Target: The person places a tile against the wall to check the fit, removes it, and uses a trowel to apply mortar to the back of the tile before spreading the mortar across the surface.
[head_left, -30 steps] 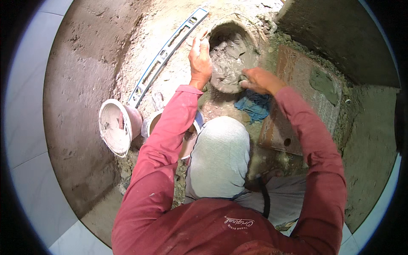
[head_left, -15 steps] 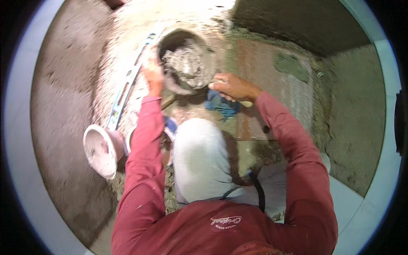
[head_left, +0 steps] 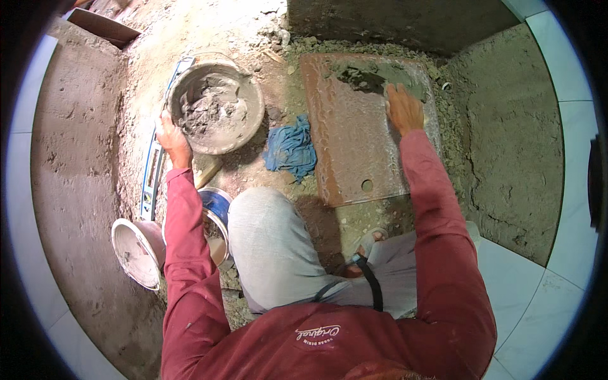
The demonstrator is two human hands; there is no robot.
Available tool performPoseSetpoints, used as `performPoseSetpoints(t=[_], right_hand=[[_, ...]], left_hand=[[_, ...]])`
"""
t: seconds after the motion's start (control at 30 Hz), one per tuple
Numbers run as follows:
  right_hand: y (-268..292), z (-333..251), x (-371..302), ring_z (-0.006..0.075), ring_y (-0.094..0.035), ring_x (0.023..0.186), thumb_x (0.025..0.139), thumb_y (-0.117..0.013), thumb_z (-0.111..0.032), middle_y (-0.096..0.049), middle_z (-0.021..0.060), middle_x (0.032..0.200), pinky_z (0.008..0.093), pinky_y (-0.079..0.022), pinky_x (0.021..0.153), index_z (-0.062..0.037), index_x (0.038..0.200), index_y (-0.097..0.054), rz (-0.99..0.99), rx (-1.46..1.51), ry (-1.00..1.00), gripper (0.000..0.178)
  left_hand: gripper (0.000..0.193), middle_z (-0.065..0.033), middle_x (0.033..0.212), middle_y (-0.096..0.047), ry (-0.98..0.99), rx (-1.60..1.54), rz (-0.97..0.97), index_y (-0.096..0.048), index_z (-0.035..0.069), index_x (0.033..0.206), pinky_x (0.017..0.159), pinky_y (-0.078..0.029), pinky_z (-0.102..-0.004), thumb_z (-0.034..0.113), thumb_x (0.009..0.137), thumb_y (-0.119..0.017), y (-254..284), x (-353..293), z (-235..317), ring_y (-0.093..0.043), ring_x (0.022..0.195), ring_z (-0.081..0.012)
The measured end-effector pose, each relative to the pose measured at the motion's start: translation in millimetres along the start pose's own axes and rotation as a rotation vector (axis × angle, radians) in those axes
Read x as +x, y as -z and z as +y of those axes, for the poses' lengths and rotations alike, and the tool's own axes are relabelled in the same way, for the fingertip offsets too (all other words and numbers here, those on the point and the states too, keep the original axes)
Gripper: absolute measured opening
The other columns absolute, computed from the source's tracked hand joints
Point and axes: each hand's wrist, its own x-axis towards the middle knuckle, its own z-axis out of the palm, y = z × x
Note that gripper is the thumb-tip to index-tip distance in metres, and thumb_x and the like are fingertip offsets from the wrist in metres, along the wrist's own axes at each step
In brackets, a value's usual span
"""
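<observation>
My left hand (head_left: 174,140) is closed on the near left rim of a round bucket (head_left: 254,126), which stands upright. Wet grey mortar (head_left: 212,114) lies inside it. At the far right, my right hand (head_left: 405,109) grips a trowel, whose pale handle showed earlier; hand and mortar now hide most of it. The hand is low over the far end of a brown rectangular slab (head_left: 354,149) with a rough face and a small round hole. A dark heap of mortar (head_left: 361,77) sits there beside my fingers, with a smeared green-grey patch around it.
A crumpled blue cloth (head_left: 291,149) lies between bucket and slab. Left of the bucket lies a spirit level (head_left: 151,177). A tilted pale bucket (head_left: 136,253) and a blue-and-white bucket (head_left: 217,206) stand nearer me. Rough plastered walls (head_left: 76,190) border both sides.
My right hand has moved from the bucket's side to the slab's far end, where a fresh heap of mortar now sits. The bucket, tilted toward me before, stands level. My view has shifted right.
</observation>
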Motion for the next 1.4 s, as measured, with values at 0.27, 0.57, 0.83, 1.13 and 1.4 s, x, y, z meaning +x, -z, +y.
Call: performPoseSetpoints(t=[0.27,0.57,0.83,1.13,1.4], right_hand=[[-29,31,-10,0.0382,-0.064,0.101,0.094,-0.060,-0.025,-0.062,0.0234,0.119,0.0449,-0.052,0.082,-0.0073,0.126,-0.054,-0.123,0.486,-0.220,0.037],[-48,24,-41,0.0090,-0.044,0.051,0.096,-0.054,-0.053,-0.049,-0.0022,0.071,0.0244,-0.039,0.045,-0.0103,0.101,-0.056,-0.851,1.868,-0.817,0.043],[-42,-8,6,0.0110,-0.045,0.051,0.099,-0.049,-0.050,-0.048,0.0011,0.070,0.0283,-0.040,0.041,-0.0059,0.097,-0.052,-0.880,1.277,-0.460,0.044],[-36,25,16,0.0388,-0.066,0.078,0.099,-0.050,-0.043,-0.066,0.0217,0.083,0.0511,-0.052,0.068,-0.0005,0.104,-0.055,-0.185,0.255,0.311,0.043],[-18,-41,-18,0.0396,-0.069,0.083,0.099,-0.050,-0.035,-0.069,0.0220,0.088,0.0515,-0.054,0.073,-0.0050,0.115,-0.056,-0.261,0.131,0.083,0.034]], left_hand=[[0.037,-0.0110,0.120,-0.064,0.216,0.008,0.005,-0.057,-0.003,0.130,0.095,-0.047,-0.0337,0.020,0.104,-0.043,15,11,-6,-0.061,0.106,-0.0192],[0.031,-0.0091,0.104,-0.067,0.155,0.000,0.007,-0.064,-0.004,0.114,0.086,-0.048,-0.0323,0.019,0.103,-0.046,29,21,-20,-0.061,0.093,-0.0173],[0.031,-0.0065,0.101,-0.066,0.177,-0.025,0.031,-0.066,-0.003,0.112,0.080,-0.047,-0.0307,0.020,0.103,-0.049,22,17,-17,-0.059,0.088,-0.0147],[0.029,-0.0027,0.087,-0.064,0.104,0.092,0.038,-0.069,-0.002,0.102,0.071,-0.045,-0.0305,0.021,0.102,-0.051,18,14,-18,-0.054,0.077,-0.0125],[0.030,-0.0024,0.084,-0.061,0.070,0.181,0.026,-0.066,-0.002,0.094,0.070,-0.042,-0.0314,0.022,0.101,-0.050,23,5,-13,-0.051,0.076,-0.0121]])
